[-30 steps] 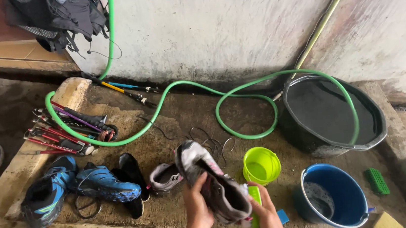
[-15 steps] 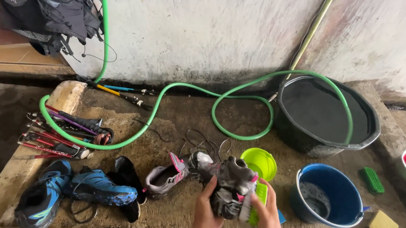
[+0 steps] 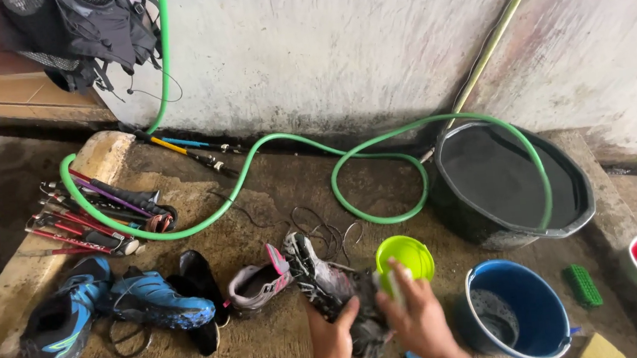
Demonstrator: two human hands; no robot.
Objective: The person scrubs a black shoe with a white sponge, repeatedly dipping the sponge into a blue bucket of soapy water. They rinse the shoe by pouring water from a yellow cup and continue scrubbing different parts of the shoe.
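Down at the near edge of the concrete slab (image 3: 182, 215), the left hand (image 3: 331, 344) is wrapped around a muddy grey shoe (image 3: 331, 288), fingers closed on its heel end and holding it sole-up and tilted, which looks like a way to keep the dirty underside facing the person. The right hand (image 3: 418, 319) is pressed against the same shoe from the other side, fingers curled over something pale, maybe a small brush or cloth; too blurred to say which, but the hand is clenched, not flat. Just beyond the right hand sits a lime-green cup (image 3: 404, 257), near enough to grab, and to its right a blue bucket (image 3: 520, 311) with water in it, likely kept near for dipping. A green scrub brush (image 3: 582, 286) lies beside that bucket, a yellow sponge (image 3: 601, 348) at the near right corner. The shoe's pink-trimmed mate (image 3: 257, 284) rests just left of it, then a pair of blue shoes (image 3: 113, 308) lined up along the near left edge. A green hose (image 3: 269, 149) loops across the slab into the big black tub (image 3: 513, 183) at the far right, and folded trekking poles (image 3: 96, 216) lie bundled at the left edge.
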